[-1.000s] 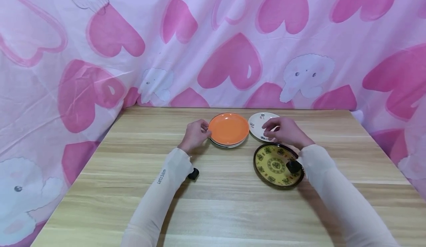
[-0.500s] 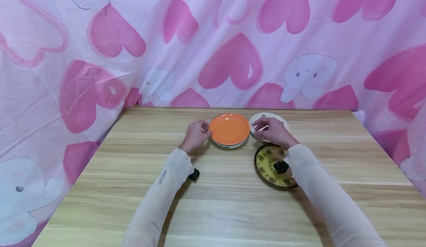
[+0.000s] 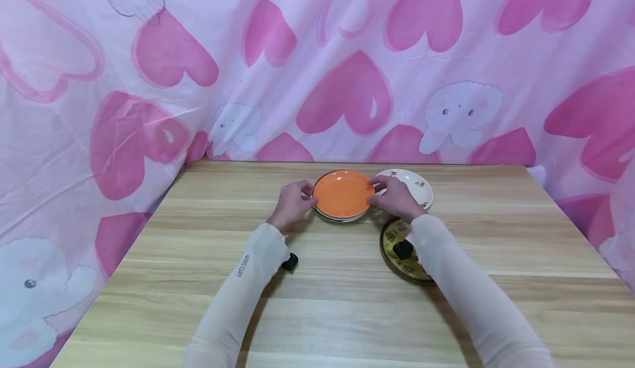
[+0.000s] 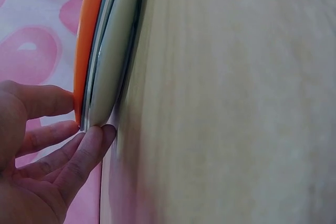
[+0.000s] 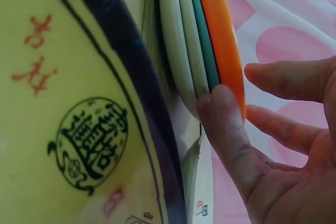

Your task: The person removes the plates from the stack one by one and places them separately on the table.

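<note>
The orange plate [image 3: 342, 194] lies face up as the top of a stack [image 3: 342, 219], with a teal layer [image 5: 206, 51] and cream plates [image 5: 176, 45] beneath it; whether the lowest one rests fully on the wood I cannot tell. At the orange plate's left edge the left hand [image 3: 291, 201] pinches the stack, one fingertip against the orange rim and others down by the lowest cream plate. At its right edge the right hand [image 3: 394, 196] is spread, one fingertip laid against the teal and cream rims, another by the orange edge. I judge the step in hand to be a two-sided hold, and it would go best with the hands directly opposite each other, fingertips under the lowest rim on both sides so no layer slides, and even pressure to keep the orange plate level. Just right of the orange plate sits a white plate [image 3: 416, 187], partly behind the right hand; nearer the person and to its right is a dark-rimmed yellow plate [image 5: 68, 87], so that wrist should stay high. The wooden table [image 3: 327, 313] spreads around the orange plate, and a pink heart-print curtain [image 3: 342, 92] hangs behind it
</note>
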### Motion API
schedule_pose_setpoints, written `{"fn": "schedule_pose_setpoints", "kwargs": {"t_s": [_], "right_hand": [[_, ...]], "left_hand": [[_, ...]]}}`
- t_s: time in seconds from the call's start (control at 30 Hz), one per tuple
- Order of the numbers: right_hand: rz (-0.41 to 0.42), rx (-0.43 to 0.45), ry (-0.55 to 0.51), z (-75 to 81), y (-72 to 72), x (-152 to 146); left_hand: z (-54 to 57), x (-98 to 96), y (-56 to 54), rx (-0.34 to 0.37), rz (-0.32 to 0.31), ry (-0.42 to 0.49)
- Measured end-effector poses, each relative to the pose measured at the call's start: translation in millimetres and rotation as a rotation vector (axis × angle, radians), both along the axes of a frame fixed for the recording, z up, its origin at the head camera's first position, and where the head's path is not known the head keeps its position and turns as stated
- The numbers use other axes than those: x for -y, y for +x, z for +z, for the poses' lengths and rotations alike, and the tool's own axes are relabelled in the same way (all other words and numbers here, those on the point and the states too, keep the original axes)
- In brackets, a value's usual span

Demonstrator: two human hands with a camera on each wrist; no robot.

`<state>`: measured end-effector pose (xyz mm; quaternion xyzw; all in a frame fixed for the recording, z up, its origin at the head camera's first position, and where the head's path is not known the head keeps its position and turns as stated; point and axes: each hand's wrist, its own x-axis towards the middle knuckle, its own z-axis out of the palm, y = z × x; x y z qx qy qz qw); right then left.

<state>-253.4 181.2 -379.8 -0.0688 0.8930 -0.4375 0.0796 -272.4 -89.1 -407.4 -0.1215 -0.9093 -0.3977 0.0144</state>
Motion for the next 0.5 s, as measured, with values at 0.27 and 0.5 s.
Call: {"fn": "schedule_pose_setpoints", "kwargs": {"t_s": [0.27,0.5], "right_hand": [[-0.027,0.041,0.016,-5.4,-5.8,6.1],[-0.044,0.077,0.03,-2.9,-7.0,10.8]], "left_hand": [[-0.3,1.8,0.3,-0.019,-0.021,-0.014],[0.0,4.0,-0.8,-0.011,-0.021,-0.003]]}}
